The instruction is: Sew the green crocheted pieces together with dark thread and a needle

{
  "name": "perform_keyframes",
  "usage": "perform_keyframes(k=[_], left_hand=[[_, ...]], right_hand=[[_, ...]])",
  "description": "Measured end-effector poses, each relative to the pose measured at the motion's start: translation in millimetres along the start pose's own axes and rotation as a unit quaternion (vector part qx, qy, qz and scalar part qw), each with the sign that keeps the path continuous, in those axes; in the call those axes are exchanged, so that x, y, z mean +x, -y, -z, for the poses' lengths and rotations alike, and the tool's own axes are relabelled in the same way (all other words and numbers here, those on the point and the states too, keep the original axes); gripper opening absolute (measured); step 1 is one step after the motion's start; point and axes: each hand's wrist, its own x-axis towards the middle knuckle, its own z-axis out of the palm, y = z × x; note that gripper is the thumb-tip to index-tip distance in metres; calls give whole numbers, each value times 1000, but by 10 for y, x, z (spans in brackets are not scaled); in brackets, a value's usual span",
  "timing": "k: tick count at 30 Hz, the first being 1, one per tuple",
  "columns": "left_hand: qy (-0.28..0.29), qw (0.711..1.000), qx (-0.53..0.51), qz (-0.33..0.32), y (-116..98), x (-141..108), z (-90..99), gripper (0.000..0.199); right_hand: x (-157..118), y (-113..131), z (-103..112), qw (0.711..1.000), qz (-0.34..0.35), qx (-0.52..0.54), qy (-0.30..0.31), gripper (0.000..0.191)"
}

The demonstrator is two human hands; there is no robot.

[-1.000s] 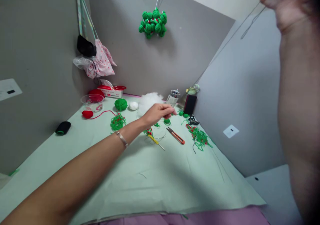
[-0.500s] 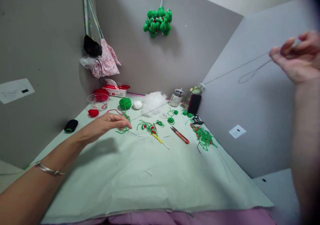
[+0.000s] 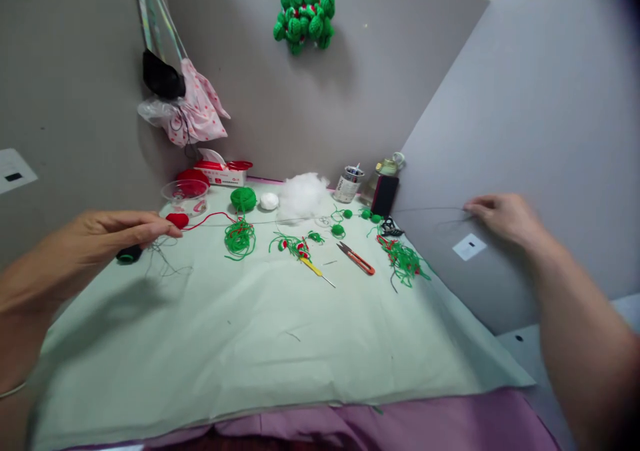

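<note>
A thin dark thread (image 3: pixel 270 222) stretches almost level across the table between my two hands. At the left, my left hand (image 3: pixel 137 229) pinches one part of it, with loose loops dangling below the fingers. My right hand (image 3: pixel 493 212) pinches the thread at the right, in front of the grey wall. Just behind my left fingertips lies a small red piece (image 3: pixel 177 221). Between the hands are a green yarn ball (image 3: pixel 243 199), a yellow-handled hook (image 3: pixel 315 269) and orange snips (image 3: pixel 357 259).
White stuffing (image 3: pixel 303 196) lies at the back beside a tin (image 3: pixel 349 184) and a dark phone (image 3: pixel 385 195). Tangled green and red yarn (image 3: pixel 407 262) rests at the right. Green crocheted pieces (image 3: pixel 306 19) hang above. A black spool (image 3: pixel 129 254) stands at the left.
My left hand has moved left and slightly up. My right hand has come down and inward, and the thread between them now runs nearly level. The view has shifted slightly.
</note>
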Motion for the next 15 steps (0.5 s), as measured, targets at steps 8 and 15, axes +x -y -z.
perform_keyframes(k=[8,15], left_hand=[[89,995,24,-34,-440,28,-199,41],[57,995,74,-34,-439,33,-151,48]], right_hand=[[-132,486,-346,976,89,171,-101,7],[-248,801,-434,890,-10,453,41,25]])
